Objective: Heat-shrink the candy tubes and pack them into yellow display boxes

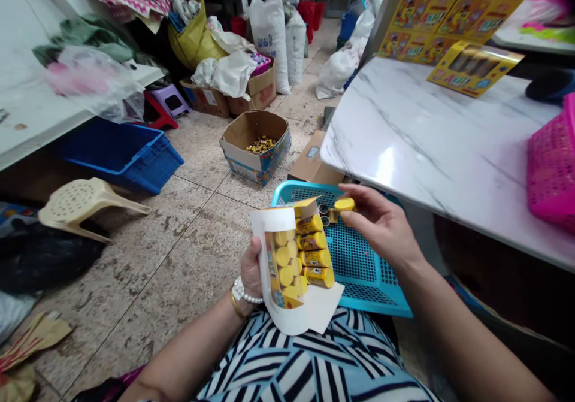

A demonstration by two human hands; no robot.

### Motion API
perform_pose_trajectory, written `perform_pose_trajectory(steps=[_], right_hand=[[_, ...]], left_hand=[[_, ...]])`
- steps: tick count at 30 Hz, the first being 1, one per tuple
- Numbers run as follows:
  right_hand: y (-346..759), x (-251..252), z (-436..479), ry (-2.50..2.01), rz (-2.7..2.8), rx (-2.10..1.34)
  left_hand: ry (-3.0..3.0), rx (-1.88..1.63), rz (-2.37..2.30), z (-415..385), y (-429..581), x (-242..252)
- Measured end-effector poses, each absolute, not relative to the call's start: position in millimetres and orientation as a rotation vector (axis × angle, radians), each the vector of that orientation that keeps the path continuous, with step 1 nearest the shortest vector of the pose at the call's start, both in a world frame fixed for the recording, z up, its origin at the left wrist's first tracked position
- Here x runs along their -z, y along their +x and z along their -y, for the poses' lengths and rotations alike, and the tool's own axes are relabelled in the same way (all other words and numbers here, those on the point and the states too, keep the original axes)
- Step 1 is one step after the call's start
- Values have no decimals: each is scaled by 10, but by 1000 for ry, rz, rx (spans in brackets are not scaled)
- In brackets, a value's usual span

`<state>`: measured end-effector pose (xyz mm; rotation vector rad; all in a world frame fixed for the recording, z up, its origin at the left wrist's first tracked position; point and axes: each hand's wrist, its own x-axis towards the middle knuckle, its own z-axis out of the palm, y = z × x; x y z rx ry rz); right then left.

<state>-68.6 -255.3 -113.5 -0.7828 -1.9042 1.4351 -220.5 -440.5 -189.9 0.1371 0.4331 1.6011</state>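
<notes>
My left hand [252, 269] grips the side of an opened carton [281, 319] with a clear window, tilted over my lap. Rows of small yellow-lidded tubs [315, 258] lie inside it, some showing through the window. Just right of the carton, my right hand [381, 221] pinches a single yellow-capped tub [345, 204] between thumb and fingers. Beneath both hands is a turquoise plastic basket [377, 297], where a few loose tubs [325, 216] rest near the far left side. The fingers of my left hand are mostly hidden behind the carton.
A cardboard box [245, 161] of small yellow pieces stands on the floor ahead. At right, a marble-patterned table [404, 126] carries stacked yellow cartons [442, 15], one separate windowed carton [476, 69] and a pink basket [552, 168]. A blue crate [153, 162] and cream stool [85, 201] are left.
</notes>
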Motion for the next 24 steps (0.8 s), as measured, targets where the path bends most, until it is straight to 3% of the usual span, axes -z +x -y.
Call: perform_pose_trajectory(steps=[6, 24], right_hand=[[-1038, 1166, 2833, -768, 1723, -1264], [-1061, 1290, 2947, -701, 2139, -501]], left_hand=[[118, -1617, -408, 4422, -2215, 1943], [147, -1623, -363, 4416, -2182, 1938]])
